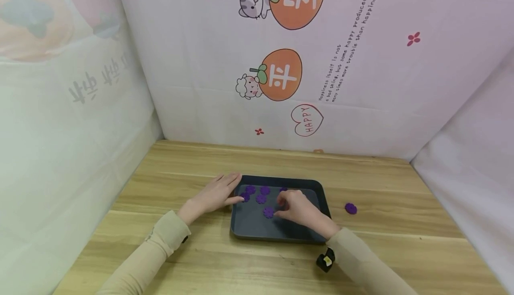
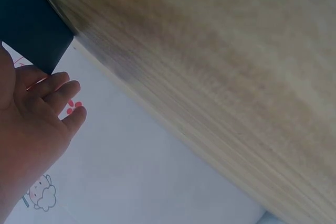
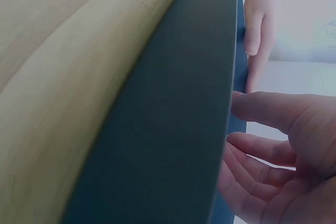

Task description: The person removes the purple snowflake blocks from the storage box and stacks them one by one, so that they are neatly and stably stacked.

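A dark shallow tray (image 1: 281,238) sits on the table. Inside it lie several small purple flower-shaped discs, one of them (image 1: 265,190) near the back. My left hand (image 1: 214,196) rests at the tray's back left corner with straight fingers, its thumb reaching over the left rim beside a purple disc (image 1: 245,197). Over the tray, my right hand (image 1: 298,208) has loosely bent fingers and a gap between thumb and forefinger. Its thumb tip is close to another purple disc (image 1: 268,212); whether they touch cannot be told. The right wrist view has the tray wall (image 3: 168,103) hiding the discs.
One more purple disc (image 1: 351,208) lies on the wooden table (image 1: 192,156), right of the tray. A printed white cloth (image 1: 209,63) hangs behind the table, with more white cloth along both sides. Dark wrist gear (image 1: 325,259) is strapped under the right sleeve.
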The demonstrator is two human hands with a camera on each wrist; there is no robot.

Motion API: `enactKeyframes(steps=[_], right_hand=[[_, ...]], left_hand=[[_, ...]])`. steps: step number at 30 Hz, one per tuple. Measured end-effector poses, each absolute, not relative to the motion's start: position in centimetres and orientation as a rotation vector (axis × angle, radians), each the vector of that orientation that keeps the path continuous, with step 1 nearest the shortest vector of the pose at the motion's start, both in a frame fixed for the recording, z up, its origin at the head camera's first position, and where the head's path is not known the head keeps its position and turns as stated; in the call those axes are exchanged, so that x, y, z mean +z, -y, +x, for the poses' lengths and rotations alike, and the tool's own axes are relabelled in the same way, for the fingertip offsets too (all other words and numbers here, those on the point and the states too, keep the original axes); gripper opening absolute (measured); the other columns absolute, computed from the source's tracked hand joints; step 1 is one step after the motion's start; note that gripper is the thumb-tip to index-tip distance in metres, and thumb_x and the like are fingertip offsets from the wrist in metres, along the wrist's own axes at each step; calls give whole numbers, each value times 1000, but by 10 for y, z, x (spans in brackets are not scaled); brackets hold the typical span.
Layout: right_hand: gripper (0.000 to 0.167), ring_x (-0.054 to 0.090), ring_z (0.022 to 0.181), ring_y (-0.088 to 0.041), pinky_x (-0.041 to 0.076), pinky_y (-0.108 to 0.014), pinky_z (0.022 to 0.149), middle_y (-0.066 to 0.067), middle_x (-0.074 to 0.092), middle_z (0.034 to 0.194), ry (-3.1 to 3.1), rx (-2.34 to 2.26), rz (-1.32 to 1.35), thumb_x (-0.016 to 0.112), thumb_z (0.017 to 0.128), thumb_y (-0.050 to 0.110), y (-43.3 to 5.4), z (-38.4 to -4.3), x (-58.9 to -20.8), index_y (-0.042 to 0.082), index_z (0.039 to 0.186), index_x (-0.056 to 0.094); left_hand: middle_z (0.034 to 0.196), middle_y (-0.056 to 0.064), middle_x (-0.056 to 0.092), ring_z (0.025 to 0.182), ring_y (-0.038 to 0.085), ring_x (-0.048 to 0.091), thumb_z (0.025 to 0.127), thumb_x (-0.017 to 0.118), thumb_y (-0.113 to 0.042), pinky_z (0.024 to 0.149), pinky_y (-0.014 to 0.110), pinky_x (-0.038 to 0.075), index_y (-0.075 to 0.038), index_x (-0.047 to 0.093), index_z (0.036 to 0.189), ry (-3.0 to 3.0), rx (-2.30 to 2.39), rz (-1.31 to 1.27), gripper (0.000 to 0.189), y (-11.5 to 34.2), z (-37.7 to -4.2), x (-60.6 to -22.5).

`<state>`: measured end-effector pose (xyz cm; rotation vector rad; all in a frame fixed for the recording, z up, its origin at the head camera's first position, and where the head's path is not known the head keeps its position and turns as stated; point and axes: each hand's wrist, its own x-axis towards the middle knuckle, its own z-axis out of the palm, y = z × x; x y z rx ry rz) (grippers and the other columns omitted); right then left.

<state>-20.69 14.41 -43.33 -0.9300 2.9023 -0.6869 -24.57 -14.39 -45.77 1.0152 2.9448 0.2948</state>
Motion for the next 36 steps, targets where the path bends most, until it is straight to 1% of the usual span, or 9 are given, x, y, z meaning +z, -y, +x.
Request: enactKeyframes(steps=[4, 9, 16, 25, 36], right_hand=[[26, 65, 67, -10, 52, -15, 60, -11, 73, 88, -2883, -705, -898, 84, 79, 14, -138, -206, -435, -1, 94, 70], [26, 68, 72, -16, 56, -22, 62, -12, 73, 87, -2861, -724, -837, 84, 78, 13, -132, -205, -437, -1, 94, 70], [26, 66, 73, -14, 57, -25, 64, -10, 71, 87, -2845, -723, -719, 85, 77, 11, -124, -205, -441, -1, 95, 70], [28, 61, 74, -14, 56, -29, 64, -9, 65, 84, -2863, -728, -665, 86, 74, 9, -116, -203, -445, -3, 92, 68], [23, 59, 76, -16, 56, -33, 65, -9, 63, 84, -2873, -703, -601, 84, 77, 8, -112, -204, -448, 0, 90, 67]], left_hand=[[162, 16, 32, 150, 30, 32, 100, 48, -55, 125, 53, 22, -3, 28, 156, -2942, 294, 1005, 79, 144, -245, -458], [161, 16, 32, 150, 31, 32, 100, 48, -55, 125, 53, 23, -3, 28, 156, -2944, 300, 1003, 79, 144, -244, -459], [161, 16, 33, 150, 31, 33, 100, 48, -55, 125, 53, 24, -3, 29, 156, -2957, 290, 1018, 79, 145, -245, -462], [161, 17, 33, 150, 31, 33, 100, 47, -56, 124, 53, 25, -2, 29, 156, -2967, 279, 1030, 79, 146, -246, -463], [160, 17, 34, 149, 30, 34, 100, 47, -56, 124, 53, 25, -3, 30, 155, -2972, 272, 1042, 79, 145, -248, -464]])
